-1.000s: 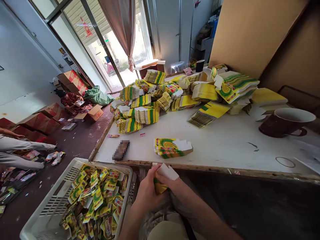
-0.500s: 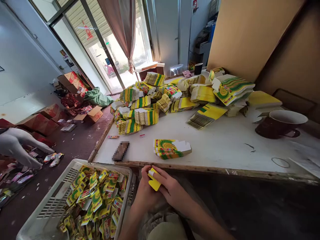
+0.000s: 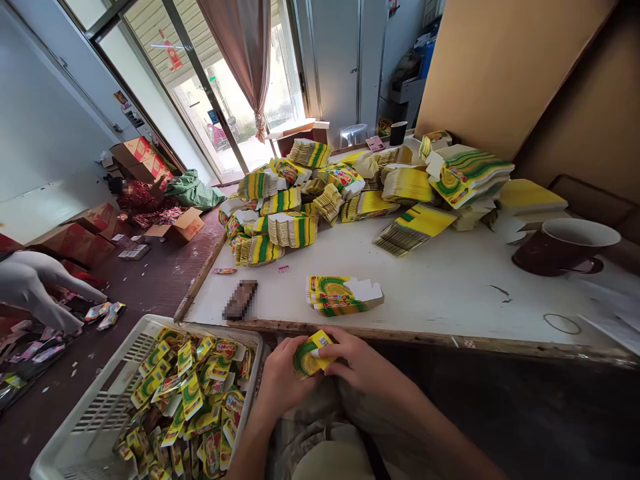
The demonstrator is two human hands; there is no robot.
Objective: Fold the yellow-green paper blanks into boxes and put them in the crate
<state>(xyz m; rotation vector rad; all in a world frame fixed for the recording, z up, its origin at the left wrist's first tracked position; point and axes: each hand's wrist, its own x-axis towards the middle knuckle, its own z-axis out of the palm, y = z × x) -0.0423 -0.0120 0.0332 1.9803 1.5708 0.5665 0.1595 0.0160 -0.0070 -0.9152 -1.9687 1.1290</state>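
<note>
Between both hands, just in front of the table edge and above my lap, is a small yellow-and-green printed carton (image 3: pixel 306 360). My left hand (image 3: pixel 281 377) grips its left side, fingers wrapped around it. My right hand (image 3: pixel 353 357) pinches the right end, near a barcode panel. Beyond them on the white table (image 3: pixel 425 293) lies a small stack of flat cartons (image 3: pixel 333 295) with white flaps. At my lower left a white plastic basket (image 3: pixel 95 413) holds many folded yellow-and-green cartons (image 3: pixel 193 393).
Bundles of flat cartons (image 3: pixel 293 230) are heaped at the table's back. A dark mug (image 3: pixel 555 250) stands right; a blurred phone-like object (image 3: pixel 240 300) lies near the front edge. At left, a person in grey trousers (image 3: pixel 40 283) bends over packets beside cardboard boxes (image 3: pixel 183 227).
The carton has turned, so its printed green-swirl face and barcode now show instead of plain yellow flaps. My hands have spread slightly apart, the right one moving right.
</note>
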